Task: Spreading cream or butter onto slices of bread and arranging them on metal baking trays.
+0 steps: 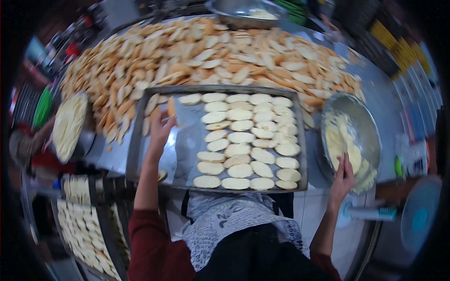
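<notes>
My left hand (162,122) pinches an upright golden bread slice (171,107) over the left part of a metal tray (168,164). Rows of pale oval slices (241,137) lie on the tray's middle and right, and a few more slices stand along its left edge. My right hand (343,172) grips a thin spreading tool (345,150), its end in pale cream (338,133) inside a steel bowl (370,140) at the right of the tray.
A large pile of bread slices (211,61) covers the table behind the tray. A cream-heaped bowl (69,131) stands left, another steel bowl (225,11) at the back. Stacked filled trays (82,229) are lower left, a fan (417,210) lower right. Another person's arm (44,131) shows left.
</notes>
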The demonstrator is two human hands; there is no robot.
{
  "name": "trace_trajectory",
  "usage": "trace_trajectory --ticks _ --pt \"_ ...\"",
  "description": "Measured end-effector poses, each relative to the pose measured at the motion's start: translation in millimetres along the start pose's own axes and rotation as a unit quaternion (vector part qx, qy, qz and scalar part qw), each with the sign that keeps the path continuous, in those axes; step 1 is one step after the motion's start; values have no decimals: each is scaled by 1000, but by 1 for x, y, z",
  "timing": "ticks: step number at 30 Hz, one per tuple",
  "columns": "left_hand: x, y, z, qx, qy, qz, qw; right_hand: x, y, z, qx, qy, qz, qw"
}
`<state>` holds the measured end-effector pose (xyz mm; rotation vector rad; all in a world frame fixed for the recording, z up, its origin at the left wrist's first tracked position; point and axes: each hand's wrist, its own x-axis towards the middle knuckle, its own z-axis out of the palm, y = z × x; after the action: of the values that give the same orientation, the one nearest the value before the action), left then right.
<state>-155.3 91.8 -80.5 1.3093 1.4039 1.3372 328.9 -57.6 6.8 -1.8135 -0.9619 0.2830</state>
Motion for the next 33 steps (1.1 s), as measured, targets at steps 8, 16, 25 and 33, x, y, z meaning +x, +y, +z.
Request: trace_trajectory --ticks 8,16,25,33 --pt "-60 48 54 -206 -54 -94 972 101 38 -24 -388 -113 -132 905" --pt "-80 46 75 -264 -69 -92 958 109 31 -5 -331 -324 -59 885" --pt "-91 49 81 -282 -58 -109 952 130 42 -58 -125 -325 135 928" --pt "-94 63 101 -277 -91 -93 952 109 20 -57 -352 -378 -18 856"
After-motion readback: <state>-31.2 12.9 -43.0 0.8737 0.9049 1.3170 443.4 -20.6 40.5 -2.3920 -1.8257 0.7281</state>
